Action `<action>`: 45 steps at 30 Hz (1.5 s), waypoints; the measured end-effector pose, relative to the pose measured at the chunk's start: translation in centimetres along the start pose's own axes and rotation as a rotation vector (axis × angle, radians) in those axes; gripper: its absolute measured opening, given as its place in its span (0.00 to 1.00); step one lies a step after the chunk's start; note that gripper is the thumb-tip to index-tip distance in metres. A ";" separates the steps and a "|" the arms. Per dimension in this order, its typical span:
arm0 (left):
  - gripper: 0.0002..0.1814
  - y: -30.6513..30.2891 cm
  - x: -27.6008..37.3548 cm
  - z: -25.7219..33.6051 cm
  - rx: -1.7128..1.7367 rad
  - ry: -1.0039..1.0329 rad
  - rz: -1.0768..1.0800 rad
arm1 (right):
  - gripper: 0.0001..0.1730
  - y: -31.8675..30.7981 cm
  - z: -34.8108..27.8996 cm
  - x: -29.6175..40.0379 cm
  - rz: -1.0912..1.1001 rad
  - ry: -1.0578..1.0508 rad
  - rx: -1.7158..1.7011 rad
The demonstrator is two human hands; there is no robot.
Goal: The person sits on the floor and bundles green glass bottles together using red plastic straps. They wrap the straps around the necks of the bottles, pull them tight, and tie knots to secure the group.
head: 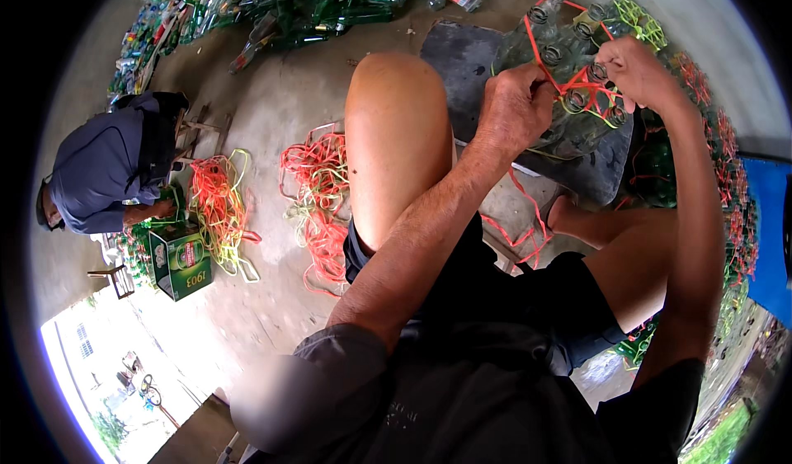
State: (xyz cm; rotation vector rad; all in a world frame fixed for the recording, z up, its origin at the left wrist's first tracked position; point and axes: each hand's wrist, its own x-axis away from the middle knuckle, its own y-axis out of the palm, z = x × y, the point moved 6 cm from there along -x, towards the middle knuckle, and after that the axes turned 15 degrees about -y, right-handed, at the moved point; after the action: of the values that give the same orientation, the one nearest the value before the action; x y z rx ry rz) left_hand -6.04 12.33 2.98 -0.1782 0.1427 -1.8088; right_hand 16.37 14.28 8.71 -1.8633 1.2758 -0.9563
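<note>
Several clear glass bottles (550, 55) stand in a cluster in front of me, necks up, on a dark slab (461, 55). A flat red plastic strap (531, 38) runs around their necks and crosses between the nearer ones. Lower down, a yellow-green strap (597, 115) also goes round the nearer bottles. My left hand (516, 105) pinches the red strap at the near left side of the cluster. On the far right side, my right hand (637, 73) is curled against a bottle neck with the red strap at its fingers; its fingertips are partly hidden.
Loose red strap (526, 198) trails below the slab. Tangled strap heaps (315, 179) lie left of my knee. Green and clear bottles (346, 0) are piled behind. Strapped bottles (730, 179) line the right. At left, a person (102, 161) bends beside a green carton (179, 260).
</note>
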 end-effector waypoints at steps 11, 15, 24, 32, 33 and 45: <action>0.22 -0.3 0.4 0.1 -0.105 0.033 0.137 | 0.06 1.5 -3.0 7.2 0.710 -0.106 0.091; 0.26 -0.3 0.6 0.6 -0.199 0.099 0.153 | 0.06 2.0 -5.3 9.1 0.896 -0.195 0.110; 0.27 -0.2 0.5 0.2 -0.191 0.096 0.170 | 0.13 0.6 -19.5 8.1 0.889 -0.587 0.041; 0.25 -0.4 0.1 0.4 -0.143 0.109 0.144 | 0.15 1.2 -15.0 8.1 1.035 -0.475 0.014; 0.25 -0.4 0.1 0.7 -0.154 0.138 0.149 | 0.15 1.6 -13.1 8.6 1.067 -0.409 0.023; 0.19 -1.6 -2.2 2.8 -0.455 0.139 -0.037 | 0.16 6.0 -5.7 11.2 0.969 -0.211 0.054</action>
State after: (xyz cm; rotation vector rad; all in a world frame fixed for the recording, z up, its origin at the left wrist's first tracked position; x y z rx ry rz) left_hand -6.43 14.87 5.96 -0.3774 0.6543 -1.8032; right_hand 11.60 1.24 8.67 -1.0232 1.7129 -0.2518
